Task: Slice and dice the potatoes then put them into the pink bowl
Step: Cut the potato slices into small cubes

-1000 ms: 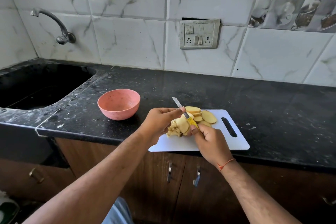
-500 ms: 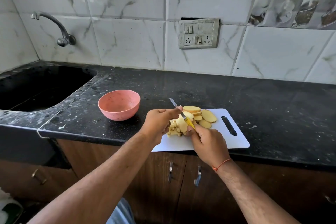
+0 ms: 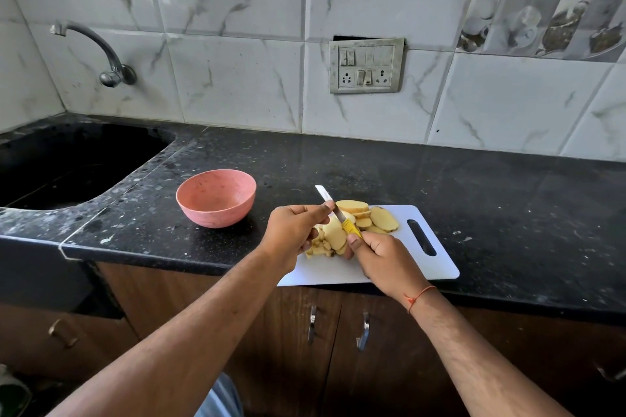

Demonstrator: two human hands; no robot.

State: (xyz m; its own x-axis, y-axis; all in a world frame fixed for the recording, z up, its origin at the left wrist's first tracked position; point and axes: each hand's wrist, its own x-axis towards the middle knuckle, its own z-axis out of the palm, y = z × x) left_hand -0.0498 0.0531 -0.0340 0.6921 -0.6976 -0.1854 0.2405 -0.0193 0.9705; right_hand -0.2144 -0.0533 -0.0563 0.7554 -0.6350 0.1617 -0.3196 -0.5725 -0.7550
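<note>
Peeled potato slices (image 3: pixel 382 217) lie on a white cutting board (image 3: pixel 430 267) at the counter's front edge. Small diced pieces (image 3: pixel 318 249) sit under my hands. My right hand (image 3: pixel 382 259) grips a knife (image 3: pixel 327 199) by its yellow handle, blade pointing up and left over a slice (image 3: pixel 335 235). My left hand (image 3: pixel 293 230) holds that slice, with a fingertip touching the blade. The pink bowl (image 3: pixel 216 196) stands to the left of the board with nothing visible in it.
A black sink (image 3: pixel 67 162) with a wall tap (image 3: pixel 101 54) lies at the far left. The black counter (image 3: pixel 491 186) stretches right. A switch plate (image 3: pixel 367 65) is on the tiled wall. Cabinet handles (image 3: pixel 311 323) sit below.
The knife blade shifted a little left and back, over the same slice. Both hands stay over that slice. Bowl and board have not moved.
</note>
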